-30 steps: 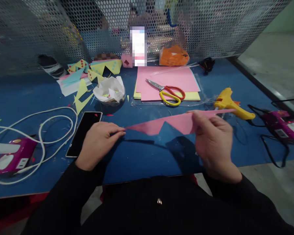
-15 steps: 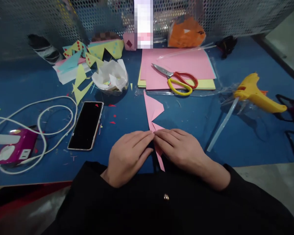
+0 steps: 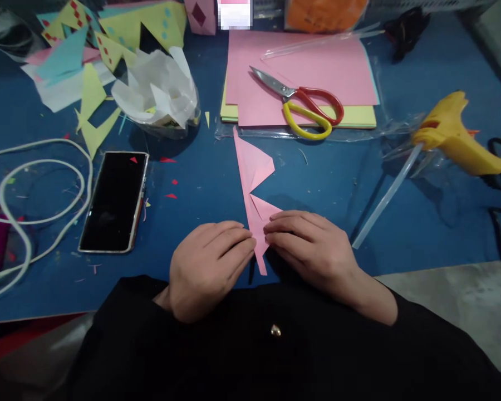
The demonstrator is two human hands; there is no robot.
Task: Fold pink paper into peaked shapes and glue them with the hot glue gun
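The left hand (image 3: 209, 270) and right hand (image 3: 315, 248) touch the folded pink paper (image 3: 258, 164) on the table (image 3: 329, 178) from opposite edges, any pinch hidden; uneven pressure could skew the fold.

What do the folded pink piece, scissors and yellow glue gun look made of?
Folded pink piece: matte paper or card, crisply creased. Scissors: blades metal, by their grey shine; smooth coloured handles, perhaps plastic. Yellow glue gun: likely plastic, smooth and evenly coloured.
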